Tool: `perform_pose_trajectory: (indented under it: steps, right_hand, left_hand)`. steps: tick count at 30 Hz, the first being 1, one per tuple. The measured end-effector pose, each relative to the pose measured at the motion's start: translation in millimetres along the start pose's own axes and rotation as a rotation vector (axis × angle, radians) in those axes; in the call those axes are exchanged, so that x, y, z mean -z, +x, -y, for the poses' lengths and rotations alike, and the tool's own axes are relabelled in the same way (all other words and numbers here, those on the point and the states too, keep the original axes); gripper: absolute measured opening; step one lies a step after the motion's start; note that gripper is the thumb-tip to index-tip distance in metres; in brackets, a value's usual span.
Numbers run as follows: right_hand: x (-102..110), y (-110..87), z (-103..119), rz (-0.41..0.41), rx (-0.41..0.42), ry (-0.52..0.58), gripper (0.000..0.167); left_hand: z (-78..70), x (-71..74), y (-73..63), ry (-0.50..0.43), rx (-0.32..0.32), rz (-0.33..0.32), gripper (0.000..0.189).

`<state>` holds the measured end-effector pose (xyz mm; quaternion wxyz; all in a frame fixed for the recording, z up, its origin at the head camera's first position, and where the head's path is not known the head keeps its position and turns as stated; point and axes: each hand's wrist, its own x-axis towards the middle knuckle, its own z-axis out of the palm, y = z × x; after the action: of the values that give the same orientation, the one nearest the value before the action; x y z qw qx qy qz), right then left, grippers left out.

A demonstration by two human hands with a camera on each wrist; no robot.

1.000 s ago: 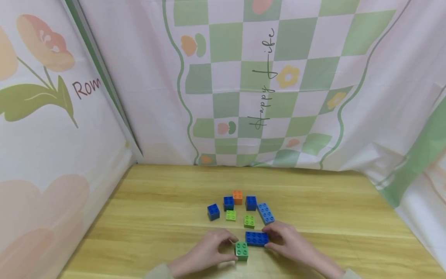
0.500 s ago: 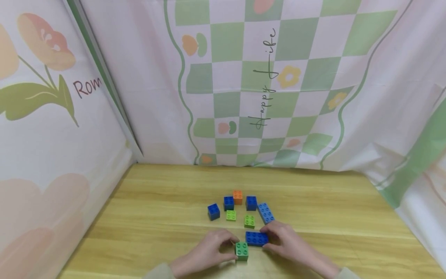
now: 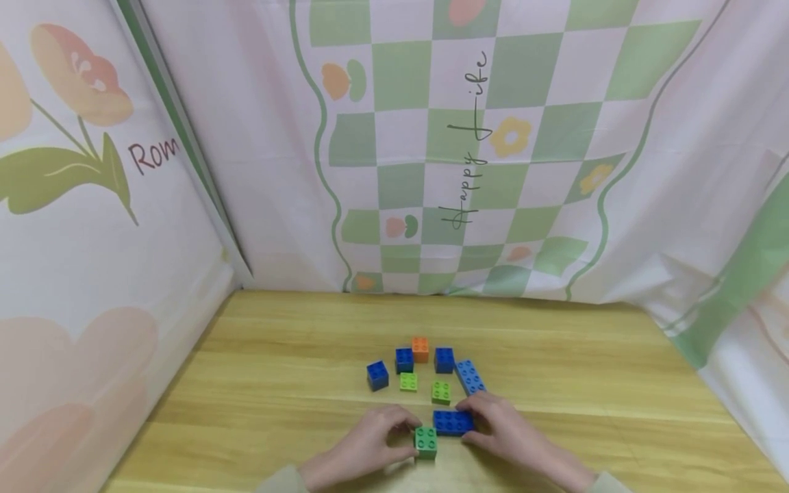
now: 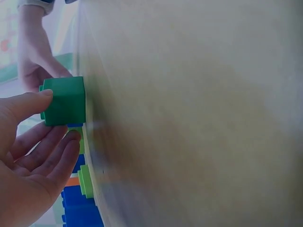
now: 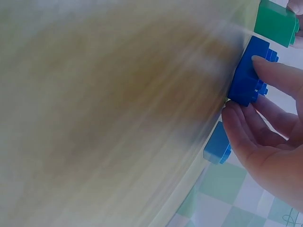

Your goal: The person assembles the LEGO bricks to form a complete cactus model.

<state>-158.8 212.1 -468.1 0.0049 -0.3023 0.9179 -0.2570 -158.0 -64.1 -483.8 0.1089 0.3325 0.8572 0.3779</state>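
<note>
My left hand (image 3: 371, 444) pinches a square green toy brick (image 3: 425, 443) between thumb and fingers, low on the wooden table. In the left wrist view the thumb lies on the near side of the green brick (image 4: 65, 101). My right hand (image 3: 508, 435) holds the right end of a long dark blue brick (image 3: 453, 422), its thumb on the front side. The right wrist view has the thumb pressed against that blue brick (image 5: 250, 71), with the other fingers at its far side. The green brick stands just left of and nearer than the blue one.
Beyond the hands lie two lime bricks, one (image 3: 440, 392) and another (image 3: 408, 382). Several square dark blue bricks, one being (image 3: 377, 376), and an orange brick (image 3: 420, 349) sit further back. A long lighter blue brick (image 3: 470, 377) lies by the right fingers. Printed curtains enclose the table (image 3: 277, 356).
Both hands keep their hold on the green and blue bricks. The two bricks have shifted very slightly left; the other bricks look unmoved.
</note>
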Motion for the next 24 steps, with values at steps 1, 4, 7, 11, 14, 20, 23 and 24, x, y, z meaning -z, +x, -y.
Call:
perform_pose_trajectory:
  steps: [1, 4, 7, 11, 14, 20, 23, 24]
  right_hand:
    - [0.0, 0.1, -0.2, 0.002, 0.000, 0.001, 0.038]
    - [0.1, 0.1, -0.9, 0.006, 0.003, 0.004, 0.036]
    - [0.4, 0.2, -1.4, 0.011, 0.002, 0.015, 0.035]
    - [0.9, -0.1, -2.3, 0.015, -0.004, 0.036, 0.033]
    - [0.7, -1.3, -2.9, 0.007, 0.000, 0.042, 0.032]
    - [2.7, -4.0, -2.7, -0.004, -0.017, 0.048, 0.032]
    - [4.9, -4.4, -1.4, -0.003, -0.032, 0.056, 0.033]
    - [5.5, -4.7, -0.9, -0.004, -0.034, 0.060, 0.033]
  left_hand:
    - [0.2, 0.1, -0.1, -0.002, 0.004, 0.000, 0.033]
    - [0.4, 0.3, -0.2, 0.001, 0.010, -0.001, 0.033]
    - [0.0, 0.1, -0.1, 0.015, 0.002, -0.006, 0.034]
    - [-1.9, 0.8, 0.0, 0.018, -0.005, -0.013, 0.034]
    - [-2.8, 1.2, -0.1, 0.025, -0.010, -0.015, 0.034]
    - [-0.5, -1.0, -0.1, 0.021, -0.014, -0.020, 0.033]
    - [1.9, -2.0, -0.1, 0.017, -0.020, -0.025, 0.032]
    - [2.6, -2.2, -0.1, 0.016, -0.020, -0.026, 0.032]
